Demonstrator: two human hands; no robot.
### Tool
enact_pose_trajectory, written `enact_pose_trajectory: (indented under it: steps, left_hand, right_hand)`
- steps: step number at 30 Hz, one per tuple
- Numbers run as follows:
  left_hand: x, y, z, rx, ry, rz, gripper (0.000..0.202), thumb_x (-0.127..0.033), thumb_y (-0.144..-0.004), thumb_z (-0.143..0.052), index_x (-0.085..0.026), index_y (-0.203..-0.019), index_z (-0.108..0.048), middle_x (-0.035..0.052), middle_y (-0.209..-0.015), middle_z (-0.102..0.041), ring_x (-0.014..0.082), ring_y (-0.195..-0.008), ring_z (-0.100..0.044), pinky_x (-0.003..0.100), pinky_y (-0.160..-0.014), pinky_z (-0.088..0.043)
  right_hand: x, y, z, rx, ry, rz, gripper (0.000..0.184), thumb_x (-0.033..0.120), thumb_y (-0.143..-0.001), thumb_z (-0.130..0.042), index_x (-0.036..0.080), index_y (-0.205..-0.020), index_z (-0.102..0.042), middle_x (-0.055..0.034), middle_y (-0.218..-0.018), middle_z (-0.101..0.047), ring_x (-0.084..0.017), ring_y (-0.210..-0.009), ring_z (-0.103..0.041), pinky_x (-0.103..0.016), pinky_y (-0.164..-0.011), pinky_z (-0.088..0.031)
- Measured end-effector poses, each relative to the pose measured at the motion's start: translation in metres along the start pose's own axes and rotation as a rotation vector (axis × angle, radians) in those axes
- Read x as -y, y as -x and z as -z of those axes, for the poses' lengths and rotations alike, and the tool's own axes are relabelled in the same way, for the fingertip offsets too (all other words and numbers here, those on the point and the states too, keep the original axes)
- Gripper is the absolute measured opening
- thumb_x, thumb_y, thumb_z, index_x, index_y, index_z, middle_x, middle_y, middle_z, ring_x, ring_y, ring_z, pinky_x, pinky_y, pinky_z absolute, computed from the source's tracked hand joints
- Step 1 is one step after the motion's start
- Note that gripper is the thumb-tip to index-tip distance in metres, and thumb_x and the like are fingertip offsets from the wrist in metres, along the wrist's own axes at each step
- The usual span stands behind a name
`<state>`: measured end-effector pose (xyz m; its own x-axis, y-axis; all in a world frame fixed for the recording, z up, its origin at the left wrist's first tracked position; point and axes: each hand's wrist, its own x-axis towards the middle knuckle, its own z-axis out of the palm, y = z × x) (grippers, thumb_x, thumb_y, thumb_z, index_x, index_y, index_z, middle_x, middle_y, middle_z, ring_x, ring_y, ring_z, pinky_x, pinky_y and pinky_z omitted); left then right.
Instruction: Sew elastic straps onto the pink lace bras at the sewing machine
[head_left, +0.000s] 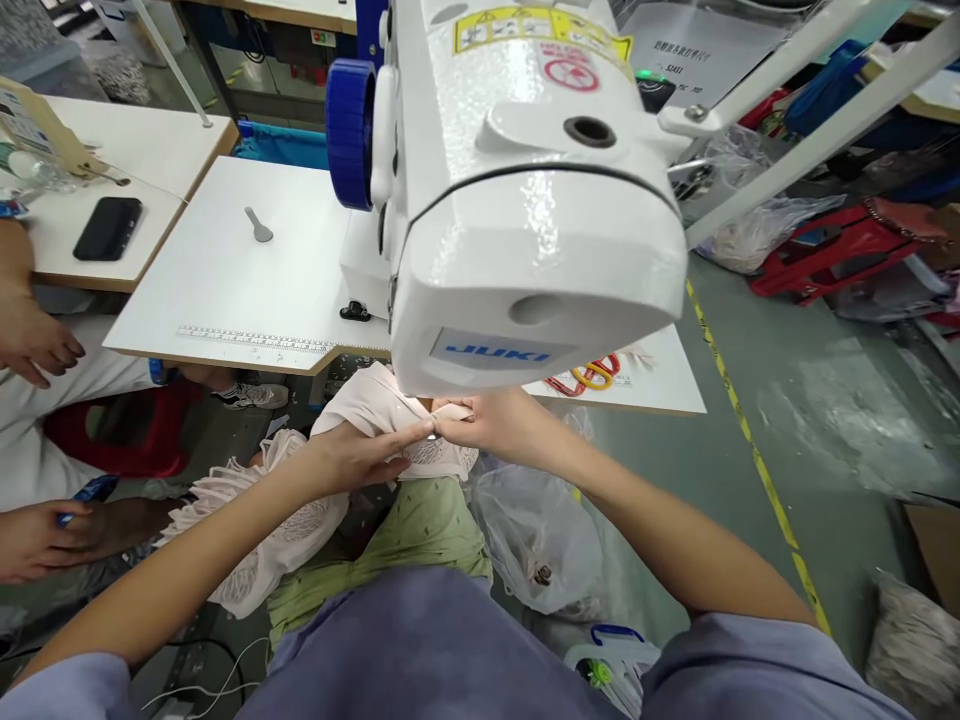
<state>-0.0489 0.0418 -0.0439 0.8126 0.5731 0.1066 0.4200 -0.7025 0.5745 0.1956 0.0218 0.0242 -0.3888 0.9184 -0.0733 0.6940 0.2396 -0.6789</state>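
Pale pink lace fabric (360,398) lies across my lap and hangs down to the left, with a fringe of strips along its lace part. My left hand (375,455) pinches the fabric's edge, its fingers stretched toward the right. Thumb and fingers of my right hand (487,425) are closed on a folded end of the same fabric. Both hands meet just below the white sewing machine (540,240), in front of the table's edge. The machine's head hides its needle area from me.
A white sewing table (225,260) carries a printed ruler and a small grey tool (259,225). Red and yellow rings (592,375) lie at its right. A plastic bag (540,530) hangs below. Another person's hands (37,540) are at the left, near a black phone (107,228).
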Motion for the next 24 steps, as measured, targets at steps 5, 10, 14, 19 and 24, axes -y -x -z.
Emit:
enact_pose_trajectory:
  steps: [5, 10, 14, 19, 24]
  left_hand:
    - [-0.018, 0.002, -0.007, -0.070, -0.072, 0.029, 0.048, -0.028, -0.092, -0.054, -0.022, -0.139, -0.059, 0.0048, -0.075, -0.068, 0.0217, -0.081, -0.068, 0.035, -0.094, -0.052]
    - [-0.031, 0.003, -0.016, -0.167, -0.174, 0.017, 0.055, -0.027, -0.094, -0.056, -0.021, -0.148, -0.045, 0.0106, -0.112, -0.072, 0.0230, -0.099, -0.069, 0.035, -0.095, -0.053]
    - [-0.036, 0.002, -0.023, -0.232, -0.141, 0.022, 0.062, -0.026, -0.093, -0.059, -0.023, -0.151, -0.037, 0.0112, -0.132, -0.064, 0.0222, -0.107, -0.068, 0.033, -0.093, -0.056]
    - [-0.040, 0.000, -0.029, -0.264, -0.164, 0.040, 0.060, -0.024, -0.093, -0.060, -0.023, -0.150, -0.038, 0.0102, -0.127, -0.068, 0.0223, -0.106, -0.069, 0.033, -0.093, -0.057]
    - [-0.043, -0.001, -0.027, -0.265, -0.243, 0.074, 0.059, -0.026, -0.093, -0.061, -0.023, -0.148, -0.040, 0.0110, -0.125, -0.069, 0.0247, -0.103, -0.071, 0.037, -0.092, -0.058]
  right_hand:
    - [-0.027, 0.015, -0.024, -0.280, 0.041, 0.083, 0.023, 0.037, -0.092, -0.060, 0.025, -0.107, -0.074, -0.0106, -0.107, -0.068, -0.030, -0.109, -0.056, -0.037, -0.083, -0.044]
    - [-0.039, 0.020, -0.038, -0.336, -0.049, 0.112, 0.020, 0.035, -0.096, -0.058, 0.027, -0.098, -0.076, -0.0081, -0.104, -0.071, -0.026, -0.107, -0.061, -0.038, -0.086, -0.048]
    - [-0.036, 0.017, -0.033, -0.356, -0.104, 0.101, 0.017, 0.032, -0.094, -0.061, 0.026, -0.095, -0.077, -0.0067, -0.099, -0.072, -0.025, -0.103, -0.064, -0.038, -0.086, -0.050]
    - [-0.035, 0.016, -0.033, -0.372, -0.150, 0.108, 0.013, 0.032, -0.093, -0.065, 0.027, -0.095, -0.077, -0.0056, -0.100, -0.073, -0.025, -0.100, -0.066, -0.040, -0.086, -0.052]
    - [-0.043, 0.021, -0.054, -0.582, -0.124, 0.222, 0.012, 0.026, -0.094, -0.063, 0.027, -0.101, -0.072, -0.0049, -0.102, -0.071, -0.021, -0.100, -0.065, -0.039, -0.088, -0.053]
